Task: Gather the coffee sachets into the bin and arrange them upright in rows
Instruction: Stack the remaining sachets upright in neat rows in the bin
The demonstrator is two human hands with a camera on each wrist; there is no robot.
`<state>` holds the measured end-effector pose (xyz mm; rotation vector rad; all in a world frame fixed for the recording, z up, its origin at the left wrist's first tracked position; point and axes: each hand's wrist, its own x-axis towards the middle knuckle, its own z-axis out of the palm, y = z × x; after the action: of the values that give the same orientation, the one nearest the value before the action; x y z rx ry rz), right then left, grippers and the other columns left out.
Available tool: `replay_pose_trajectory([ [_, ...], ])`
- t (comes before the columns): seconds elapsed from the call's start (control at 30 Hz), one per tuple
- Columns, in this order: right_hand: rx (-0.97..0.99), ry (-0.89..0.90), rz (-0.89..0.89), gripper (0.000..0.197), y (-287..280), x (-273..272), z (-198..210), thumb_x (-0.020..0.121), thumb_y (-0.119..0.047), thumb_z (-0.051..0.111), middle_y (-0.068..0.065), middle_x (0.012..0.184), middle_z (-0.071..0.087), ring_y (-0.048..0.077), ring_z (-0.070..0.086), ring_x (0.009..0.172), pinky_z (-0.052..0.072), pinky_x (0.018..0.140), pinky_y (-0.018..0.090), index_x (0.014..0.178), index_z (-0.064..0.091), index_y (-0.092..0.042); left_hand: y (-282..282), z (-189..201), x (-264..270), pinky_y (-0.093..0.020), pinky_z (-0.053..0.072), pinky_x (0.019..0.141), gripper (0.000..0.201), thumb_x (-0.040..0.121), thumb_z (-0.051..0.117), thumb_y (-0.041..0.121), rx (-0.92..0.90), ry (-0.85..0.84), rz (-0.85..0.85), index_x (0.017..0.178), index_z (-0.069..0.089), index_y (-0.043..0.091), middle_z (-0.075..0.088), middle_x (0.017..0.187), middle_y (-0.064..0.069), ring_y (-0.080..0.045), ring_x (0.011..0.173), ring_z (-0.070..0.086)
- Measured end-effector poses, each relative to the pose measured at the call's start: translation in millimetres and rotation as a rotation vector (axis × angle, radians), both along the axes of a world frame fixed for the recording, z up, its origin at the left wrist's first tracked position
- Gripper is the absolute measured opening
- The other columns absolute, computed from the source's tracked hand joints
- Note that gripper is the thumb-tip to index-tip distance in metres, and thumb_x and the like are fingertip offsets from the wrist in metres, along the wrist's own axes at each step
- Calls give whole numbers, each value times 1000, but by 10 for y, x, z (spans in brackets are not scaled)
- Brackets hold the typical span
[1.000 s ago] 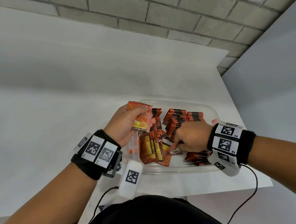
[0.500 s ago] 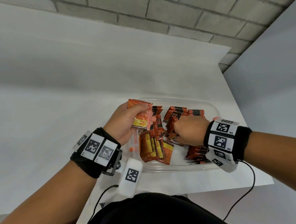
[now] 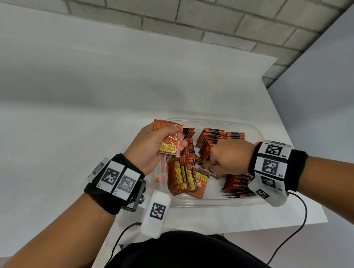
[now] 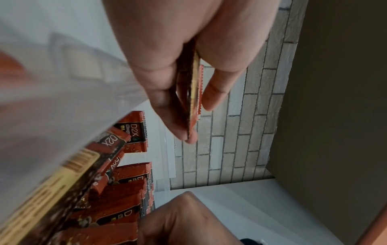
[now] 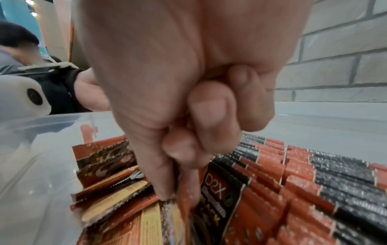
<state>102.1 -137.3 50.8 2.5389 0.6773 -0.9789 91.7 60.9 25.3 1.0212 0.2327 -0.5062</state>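
Note:
A clear plastic bin sits on the white table and holds several orange-and-black coffee sachets. My left hand hovers over the bin's left rim and grips a small stack of sachets, seen edge-on between thumb and fingers in the left wrist view. My right hand is down inside the bin, thumb and forefinger pinching the top edge of a sachet in the middle. Upright rows of sachets fill the bin's far right. Loose sachets lie flat at the front left.
The white table stretches left and back to a grey block wall. Its right edge runs close beside the bin. A white sensor pod and black cables hang near the table's front edge. Another person is behind.
My right hand has shifted from the bin's front middle back toward the standing rows, still pinching a sachet. My left hand has kept its stack in the same place.

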Motion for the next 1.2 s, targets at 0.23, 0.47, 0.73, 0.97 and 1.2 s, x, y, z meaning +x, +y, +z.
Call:
replay_pose_trajectory([
  [0.23,-137,-41,85,39,88,-8,-1,95,-15,46,-1,61,37,13,36,51,36,52,26,58,34,-14,-1,2,-5,-30,57,70,12,94,53,8,12,-7,-5,104,58,5,72,80,-13,-21,71,71],
  [0.47,-183,-74,154,22,98,-38,-23,95,-18,47,-2,64,35,17,46,60,42,60,29,78,55,-7,2,4,-11,-29,57,69,13,93,54,9,4,2,3,105,57,5,72,80,-12,-21,70,71],
  [0.73,-131,-149,103,40,-16,2,37,86,-44,64,-3,62,44,12,43,52,35,46,24,69,49,-11,-1,8,-9,-29,58,68,11,94,51,7,6,-17,1,104,56,5,72,78,-13,-21,69,71],
  [0.97,370,-366,-325,29,-360,123,496,83,-54,61,-4,69,62,9,55,63,40,58,24,80,60,-25,2,62,-15,-32,55,63,18,94,36,4,-13,15,26,102,52,2,69,77,-16,-25,67,70],
  [1.2,965,-147,-601,28,-209,-126,560,83,-40,65,-8,89,64,10,60,71,47,64,21,109,61,-30,-168,217,-47,-30,53,63,10,91,54,1,175,-159,-135,93,58,11,67,82,-5,-14,66,65],
])
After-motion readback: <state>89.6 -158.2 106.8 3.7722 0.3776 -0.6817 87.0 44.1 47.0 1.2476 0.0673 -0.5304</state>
